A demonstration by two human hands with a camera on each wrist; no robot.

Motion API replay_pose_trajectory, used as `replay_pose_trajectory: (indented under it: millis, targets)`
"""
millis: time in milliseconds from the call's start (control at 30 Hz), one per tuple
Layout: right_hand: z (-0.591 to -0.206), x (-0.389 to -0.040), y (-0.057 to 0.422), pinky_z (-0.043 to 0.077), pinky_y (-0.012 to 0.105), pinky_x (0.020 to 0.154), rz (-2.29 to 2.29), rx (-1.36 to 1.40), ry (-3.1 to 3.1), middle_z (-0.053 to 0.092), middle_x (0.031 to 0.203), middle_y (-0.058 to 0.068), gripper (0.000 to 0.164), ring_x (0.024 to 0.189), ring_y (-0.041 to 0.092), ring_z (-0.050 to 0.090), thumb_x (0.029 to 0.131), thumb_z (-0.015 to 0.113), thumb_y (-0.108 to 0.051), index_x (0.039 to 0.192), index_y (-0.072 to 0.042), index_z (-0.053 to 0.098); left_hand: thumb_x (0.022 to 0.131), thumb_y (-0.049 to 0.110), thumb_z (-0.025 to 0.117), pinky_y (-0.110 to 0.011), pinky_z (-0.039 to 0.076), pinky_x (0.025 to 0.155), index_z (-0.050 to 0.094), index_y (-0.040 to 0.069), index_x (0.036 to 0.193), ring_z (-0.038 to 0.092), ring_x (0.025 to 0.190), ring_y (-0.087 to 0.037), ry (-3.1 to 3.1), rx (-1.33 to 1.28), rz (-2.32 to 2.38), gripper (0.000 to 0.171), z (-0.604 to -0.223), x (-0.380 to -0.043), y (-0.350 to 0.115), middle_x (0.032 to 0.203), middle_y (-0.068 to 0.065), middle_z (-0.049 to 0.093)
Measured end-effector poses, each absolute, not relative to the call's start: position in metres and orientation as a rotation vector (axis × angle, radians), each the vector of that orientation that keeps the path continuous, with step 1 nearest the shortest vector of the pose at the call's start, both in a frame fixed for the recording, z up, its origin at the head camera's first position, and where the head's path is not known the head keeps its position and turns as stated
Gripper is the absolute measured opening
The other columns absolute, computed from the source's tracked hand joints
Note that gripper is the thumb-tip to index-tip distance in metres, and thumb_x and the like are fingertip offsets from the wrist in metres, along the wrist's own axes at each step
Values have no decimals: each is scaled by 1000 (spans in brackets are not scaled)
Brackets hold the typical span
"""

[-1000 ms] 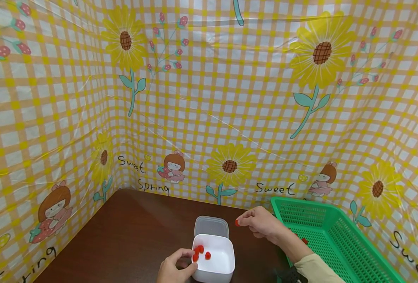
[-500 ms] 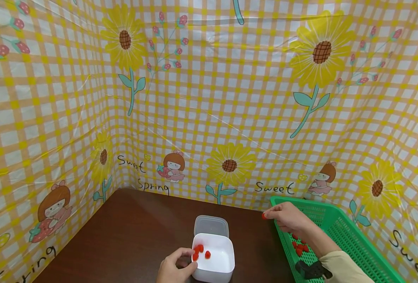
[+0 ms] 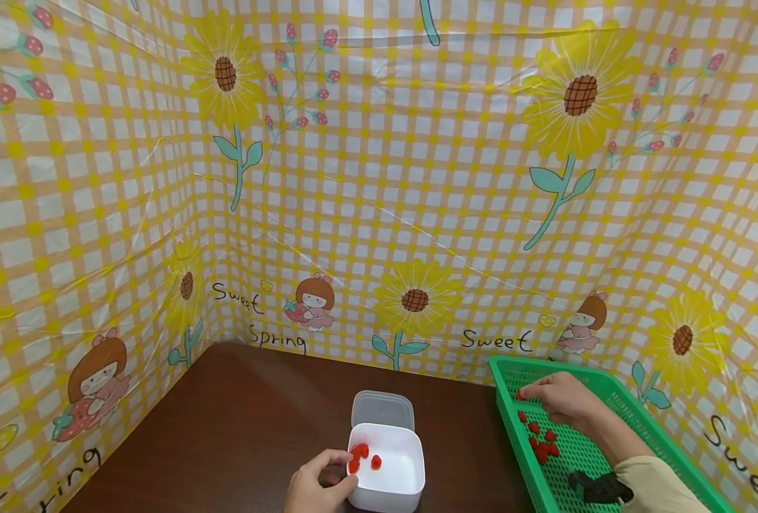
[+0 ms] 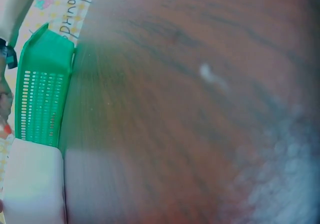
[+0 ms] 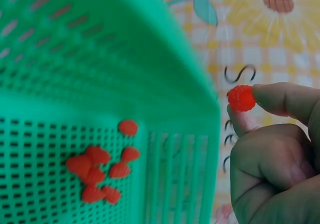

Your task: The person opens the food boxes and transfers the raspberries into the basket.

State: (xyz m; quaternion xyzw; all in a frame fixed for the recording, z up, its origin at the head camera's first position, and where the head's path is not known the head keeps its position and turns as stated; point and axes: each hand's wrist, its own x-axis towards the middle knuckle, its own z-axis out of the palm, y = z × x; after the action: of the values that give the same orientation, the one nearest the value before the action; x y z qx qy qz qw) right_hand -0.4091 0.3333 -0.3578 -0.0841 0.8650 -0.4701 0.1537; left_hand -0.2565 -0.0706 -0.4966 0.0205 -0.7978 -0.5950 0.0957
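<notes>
One red berry (image 5: 241,98) is pinched in your right grip (image 3: 565,400) by the far left corner of the green basket (image 3: 578,457), loose berries (image 5: 95,175) lying nearer you.

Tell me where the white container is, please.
In the head view, the white container stands at bottom centre, the left hand at its left, the translucent lid just behind.

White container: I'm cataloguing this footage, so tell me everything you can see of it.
The white container is squarish with rounded corners, plastic-looking. It stands upright and open on the dark brown table, several red raspberry-like pieces inside, mostly toward its left. The left hand grips its left side; a translucent lid is just beyond.
</notes>
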Motion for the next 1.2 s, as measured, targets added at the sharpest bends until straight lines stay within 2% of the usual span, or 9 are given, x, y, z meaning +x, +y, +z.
replay_pose_trajectory:
  millis: [167, 233, 300, 367, 400, 467, 633, 967, 1200]
  targets:
    - [-365, -411, 349, 29, 25, 47, -1348, -178, 2509, 25, 48, -11, 31, 45, 6, 18, 97, 60, -11, 113, 13, 69, 80, 21, 81, -33, 53, 65, 73, 14, 104, 65, 80, -16, -2381, 84, -1767, 26, -496, -258, -71, 99, -4, 73]
    - [-368, -412, 355, 29, 26, 47, -1353, -128, 2506, 27, 48, -11, 22, 45, 6, 18, 96, 61, -11, 92, 6, 74, 81, 21, 81, -33, 54, 66, 73, 14, 104, 65, 80, -17, -2388, 97, -1769, 26, -496, -258, -71, 100, -4, 73]
    - [-371, -413, 360, 29, 26, 48, -1349, -104, 2511, 26, 49, -11, 30, 46, 6, 17, 96, 61, -10, 66, -8, 65, 81, 21, 81, -33, 55, 67, 73, 14, 104, 65, 81, -17, -2390, 100, -1768, 26, -495, -258, -71, 100, -5, 73]
    - [-374, -413, 365, 30, 26, 48, -1336, -74, 2531, 25, 49, -11, 44, 46, 6, 18, 96, 60, -9, 56, -20, 43, 81, 21, 81, -33, 56, 67, 73, 13, 104, 66, 81, -18, -2388, 96, -1769, 26, -494, -258, -71, 100, -5, 73]
    - [-376, -413, 368, 30, 25, 48, -1326, -59, 2543, 25, 50, -10, 49, 46, 6, 18, 95, 60, -8, 57, -23, 33, 81, 22, 81, -33, 55, 66, 73, 13, 104, 66, 81, -18, -2386, 93, -1768, 26, -494, -258, -71, 100, -5, 73]
    - [-379, -413, 374, 30, 25, 47, -1291, -25, 2572, 22, 49, -10, 51, 45, 6, 19, 95, 60, -8, 58, -24, 28, 81, 21, 81, -32, 55, 66, 73, 12, 104, 65, 80, -18, -2380, 82, -1770, 26, -493, -257, -71, 99, -5, 73]
    - [-389, -418, 390, 32, 24, 46, -1164, 69, 2615, 23, 47, -12, 53, 43, 4, 21, 94, 61, -11, 57, -26, 25, 81, 20, 81, -32, 55, 65, 73, 11, 105, 65, 79, -17, -2364, 67, -1797, 27, -495, -257, -71, 100, -7, 73]
    - [-401, -425, 407, 33, 22, 46, -1065, 129, 2612, 22, 49, -11, 29, 44, 3, 19, 92, 60, -10, 68, -16, 45, 82, 21, 80, -35, 58, 68, 73, 10, 106, 65, 80, -18, -2373, 95, -1825, 27, -492, -255, -71, 99, -7, 73]
    - [-398, -424, 408, 32, 22, 46, -1028, 139, 2597, 21, 48, -12, 47, 45, 3, 18, 96, 56, -10, 59, -24, 32, 83, 20, 80, -38, 59, 70, 72, 8, 106, 65, 81, -19, -2357, 87, -1844, 28, -492, -256, -71, 100, -8, 73]
